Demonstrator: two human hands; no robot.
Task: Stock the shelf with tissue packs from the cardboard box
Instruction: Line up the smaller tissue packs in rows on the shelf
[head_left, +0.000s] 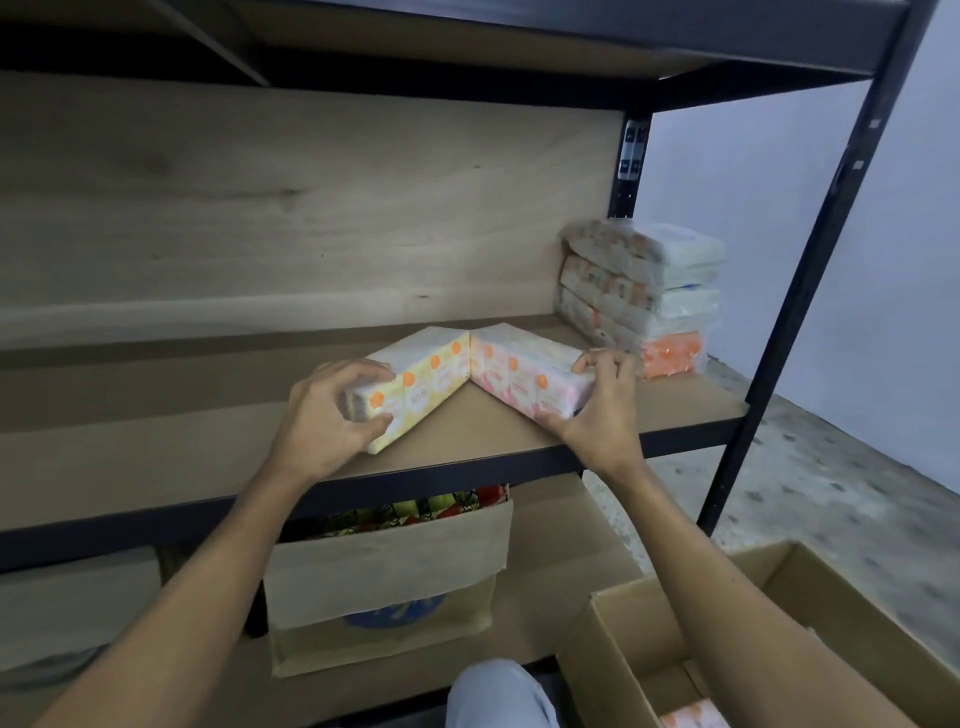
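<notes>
Two tissue packs lie on the wooden shelf (156, 452), meeting at their far ends in a V. My left hand (330, 415) grips the near end of the yellow tissue pack (421, 379). My right hand (597, 410) grips the near end of the pink tissue pack (511, 371). A stack of wrapped tissue packs (644, 296) stands at the shelf's back right corner, with an orange pack at its bottom. The open cardboard box (649, 613) sits at the lower right, and one more pack (693, 717) shows inside it.
A black metal upright (810, 280) bounds the shelf on the right. Below the shelf stands a brown bag (384, 587) holding colourful items. My knee (498, 696) is at the bottom centre. Speckled floor lies to the right.
</notes>
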